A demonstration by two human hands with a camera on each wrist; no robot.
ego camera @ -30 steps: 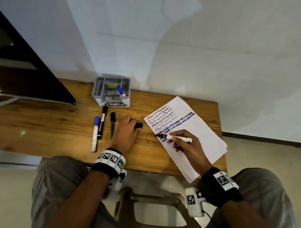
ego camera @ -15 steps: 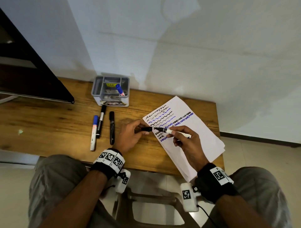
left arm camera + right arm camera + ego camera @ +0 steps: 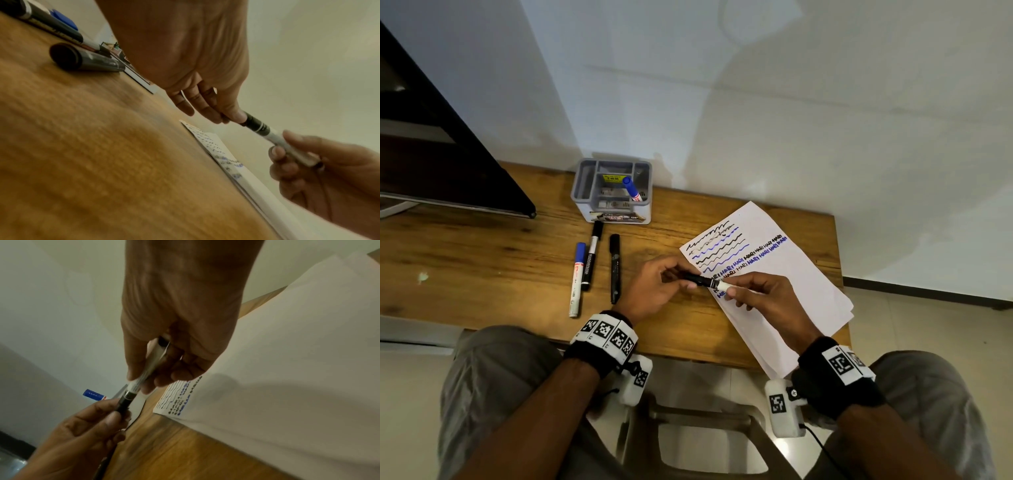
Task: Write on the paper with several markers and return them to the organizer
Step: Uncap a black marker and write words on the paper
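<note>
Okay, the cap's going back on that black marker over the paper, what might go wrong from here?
1. The left hand pinches only the cap's end, while the right hand grips the white barrel; a crooked push might leave the cap loose.
2. The capping happens directly above the paper, so a slip may smudge the writing.
3. Three markers lie loose beside the left wrist and may get knocked.

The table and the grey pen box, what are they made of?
The table looks like wood, or a wood-look top: brown grain lines and knots, dull finish. The organizer looks like smooth grey plastic, with thin moulded walls and rounded corners.
</note>
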